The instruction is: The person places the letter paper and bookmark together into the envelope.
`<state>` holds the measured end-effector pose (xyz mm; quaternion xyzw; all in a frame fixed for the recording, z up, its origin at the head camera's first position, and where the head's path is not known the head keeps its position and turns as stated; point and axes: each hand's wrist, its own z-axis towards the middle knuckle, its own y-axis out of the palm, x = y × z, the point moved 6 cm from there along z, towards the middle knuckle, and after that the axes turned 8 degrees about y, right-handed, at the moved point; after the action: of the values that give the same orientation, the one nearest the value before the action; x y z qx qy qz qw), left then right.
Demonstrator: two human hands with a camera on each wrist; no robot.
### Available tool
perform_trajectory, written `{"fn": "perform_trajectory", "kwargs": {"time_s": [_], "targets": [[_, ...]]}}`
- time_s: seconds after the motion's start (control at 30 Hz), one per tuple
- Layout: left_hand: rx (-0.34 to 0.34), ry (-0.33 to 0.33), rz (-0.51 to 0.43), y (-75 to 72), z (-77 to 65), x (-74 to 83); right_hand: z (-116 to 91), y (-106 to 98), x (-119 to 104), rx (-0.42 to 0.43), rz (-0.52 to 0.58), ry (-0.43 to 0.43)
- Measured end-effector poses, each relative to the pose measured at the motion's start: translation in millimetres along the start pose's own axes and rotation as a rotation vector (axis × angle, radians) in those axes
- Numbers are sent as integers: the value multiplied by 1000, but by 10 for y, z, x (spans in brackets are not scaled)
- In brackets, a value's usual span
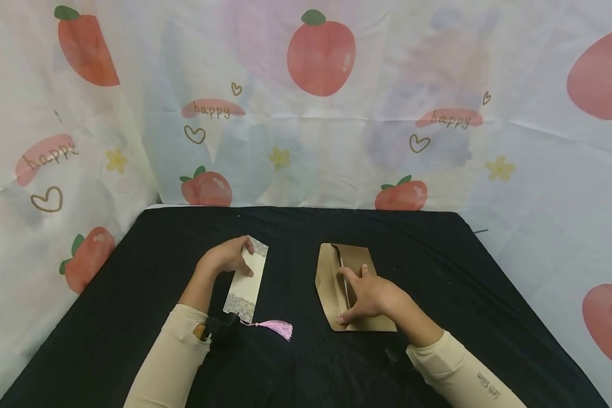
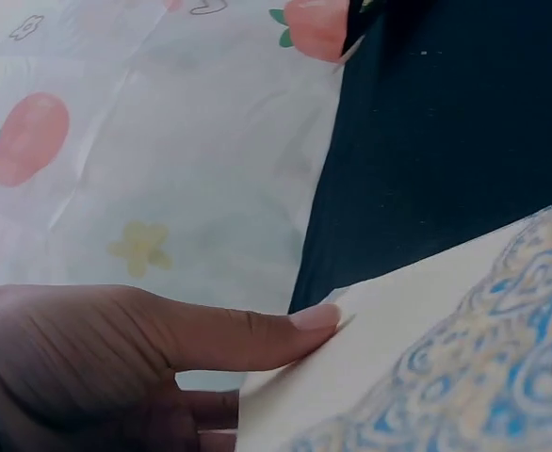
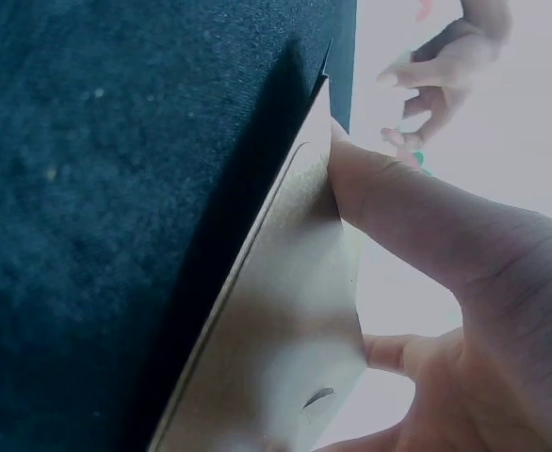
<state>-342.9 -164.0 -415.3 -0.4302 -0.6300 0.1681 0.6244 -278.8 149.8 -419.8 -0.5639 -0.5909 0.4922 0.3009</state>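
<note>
My left hand (image 1: 229,256) pinches a cream bookmark (image 1: 251,277) along its left edge, thumb on its face. Grey lace-like patterns cover the bookmark's two ends, and a pink tassel (image 1: 277,327) trails from the near end. In the left wrist view the thumb (image 2: 248,339) presses on the plain part of the bookmark. My right hand (image 1: 374,294) grips a brown paper envelope (image 1: 357,255) at its mouth, thumb toward the near edge and fingers farther up. The envelope's flap (image 1: 327,283) is folded out to the left. What lies inside it is hidden.
A black cloth (image 1: 296,368) covers the table. Behind and beside it hangs a pale sheet (image 1: 296,153) printed with red fruit, hearts and lettering. A dark strap (image 1: 221,327) sits at the left wrist.
</note>
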Motion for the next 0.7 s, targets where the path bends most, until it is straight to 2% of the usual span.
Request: {"fn": "perform_trajectory", "kwargs": {"time_s": [0.17, 0.5, 0.7], "targets": [[4, 50, -1, -34, 8, 12, 0, -16, 11, 12, -25, 0], [-135, 95, -28, -2, -42, 27, 18, -19, 10, 29, -35, 8], [-139, 135, -73, 8, -20, 36, 18, -17, 5, 49, -38, 9]]}}
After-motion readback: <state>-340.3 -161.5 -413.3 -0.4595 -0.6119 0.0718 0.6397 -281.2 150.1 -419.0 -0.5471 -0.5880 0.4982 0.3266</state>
